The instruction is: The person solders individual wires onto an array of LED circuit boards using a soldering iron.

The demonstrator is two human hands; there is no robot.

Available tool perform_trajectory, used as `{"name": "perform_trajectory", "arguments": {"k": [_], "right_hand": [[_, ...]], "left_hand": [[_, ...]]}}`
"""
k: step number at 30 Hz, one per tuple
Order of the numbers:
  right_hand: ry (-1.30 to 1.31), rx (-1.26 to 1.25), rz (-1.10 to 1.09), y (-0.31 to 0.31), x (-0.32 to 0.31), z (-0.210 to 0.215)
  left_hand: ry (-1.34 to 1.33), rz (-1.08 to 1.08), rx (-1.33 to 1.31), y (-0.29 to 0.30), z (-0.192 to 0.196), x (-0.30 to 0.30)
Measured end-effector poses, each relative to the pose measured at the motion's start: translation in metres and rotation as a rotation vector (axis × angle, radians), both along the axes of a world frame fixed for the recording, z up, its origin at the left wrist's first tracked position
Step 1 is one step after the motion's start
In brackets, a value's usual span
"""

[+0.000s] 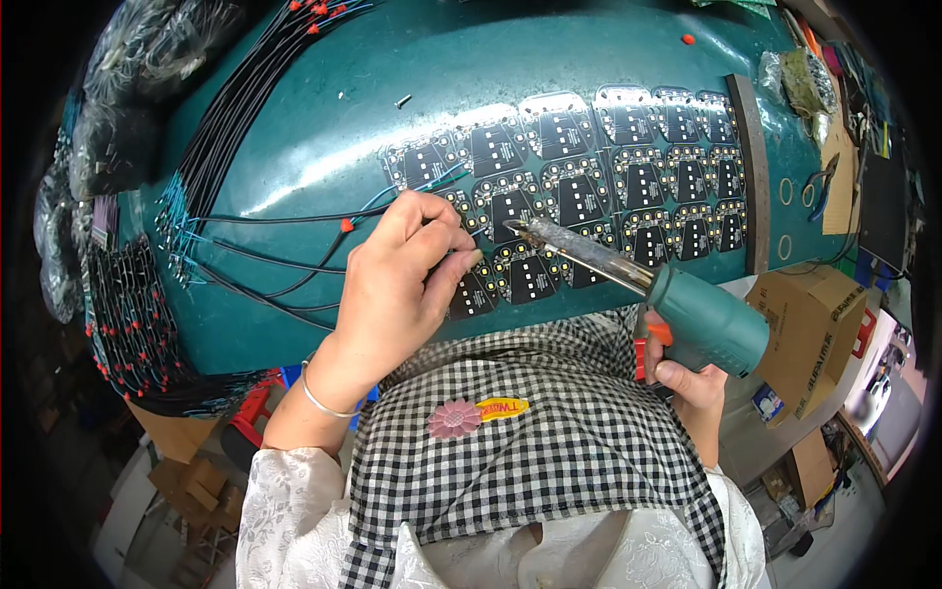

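Observation:
My right hand (692, 385) grips a green soldering gun (708, 319) with an orange trigger. Its metal tip points left, over a panel of black circuit boards (579, 201) dotted with small light squares. My left hand (402, 270) is closed in a pinch at the panel's left part, on a thin wire (477, 233) whose end barely shows by the fingertips. Black cables (285, 218) with stripped blue ends run from the left up to and behind this hand. Whether the tip touches a board, I cannot tell.
A dark metal bar (750, 177) borders the panel on the right. Bundled black cables (132, 304) with red connectors lie at left, by plastic bags (147, 59). A screw (403, 100) lies on the green table mat (324, 128). A cardboard box (810, 334) stands at right.

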State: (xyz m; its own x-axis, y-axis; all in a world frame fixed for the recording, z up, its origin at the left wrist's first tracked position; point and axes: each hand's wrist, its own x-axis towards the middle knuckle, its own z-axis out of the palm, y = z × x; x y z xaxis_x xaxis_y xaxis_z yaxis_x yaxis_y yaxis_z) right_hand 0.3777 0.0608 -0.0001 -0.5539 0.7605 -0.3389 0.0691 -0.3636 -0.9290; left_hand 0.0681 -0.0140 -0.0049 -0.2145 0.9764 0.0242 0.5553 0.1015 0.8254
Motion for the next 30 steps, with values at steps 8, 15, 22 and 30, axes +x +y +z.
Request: {"name": "perform_trajectory", "arguments": {"k": [8,15,22,30], "right_hand": [[-0.001,0.096,0.130,0.001,0.006,-0.007],[-0.011,0.098,0.132,0.000,0.003,-0.007],[-0.014,-0.055,0.102,0.003,0.003,-0.004],[0.001,0.084,0.217,0.004,0.002,-0.015]], "left_hand": [[0.263,0.073,0.156,0.000,-0.016,0.011],[0.187,0.073,0.080,0.003,-0.012,0.011],[0.245,0.044,0.145,0.005,-0.017,0.012],[0.252,0.051,0.150,0.002,-0.017,0.013]]}}
